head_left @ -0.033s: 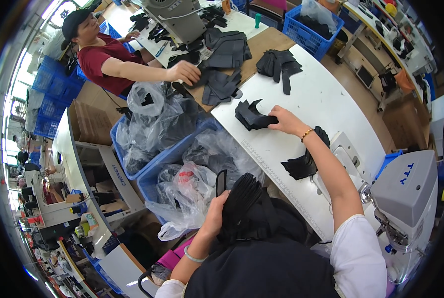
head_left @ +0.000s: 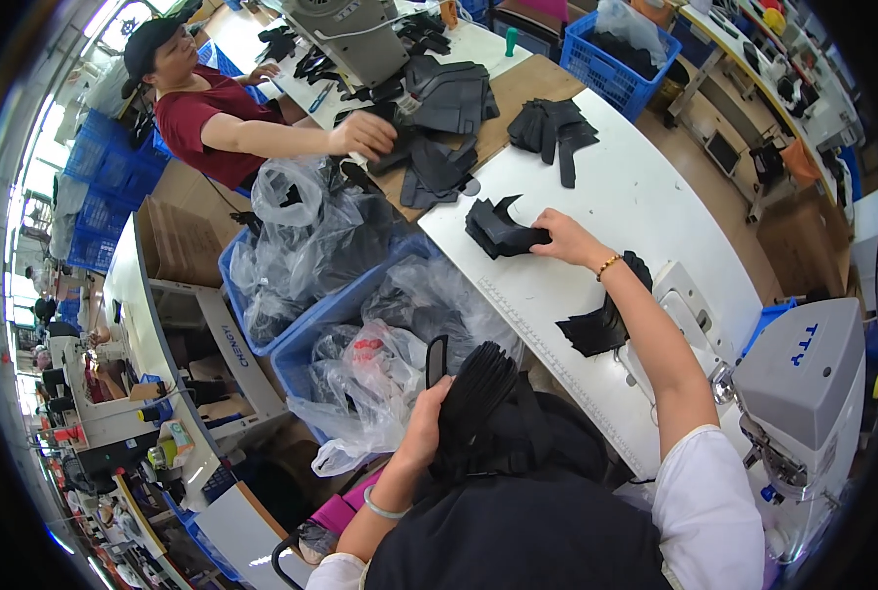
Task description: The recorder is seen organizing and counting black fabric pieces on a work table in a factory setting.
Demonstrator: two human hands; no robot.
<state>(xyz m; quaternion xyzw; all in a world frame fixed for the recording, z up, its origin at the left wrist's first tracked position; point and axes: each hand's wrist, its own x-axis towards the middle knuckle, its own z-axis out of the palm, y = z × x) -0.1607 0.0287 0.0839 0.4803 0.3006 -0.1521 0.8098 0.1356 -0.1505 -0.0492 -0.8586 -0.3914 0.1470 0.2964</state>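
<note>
My right hand (head_left: 569, 241) reaches across the white tabletop, its fingers closed on the right end of a small stack of black cut pieces (head_left: 498, 228). That stack lies near the table's left edge, with one tip sticking up. Held close to my lap, my left hand (head_left: 425, 418) is wrapped round a thick bundle of black strips (head_left: 480, 385). One strip (head_left: 437, 362) stands apart from the bundle beside my fingers. Under my right forearm, another fanned pile of black pieces (head_left: 593, 329) rests on the table, partly hidden.
A sewing machine (head_left: 803, 374) stands at the right. Blue crates (head_left: 280, 356) with plastic bags (head_left: 360, 379) sit left of the table. Across from me, a co-worker's hand (head_left: 363, 136) hovers over black pieces (head_left: 439, 169) on a brown board (head_left: 529, 84). More black pieces (head_left: 552, 133) lie nearby.
The co-worker's hand has shifted very slightly over the black pieces. My own hands and what they hold look unmoved.
</note>
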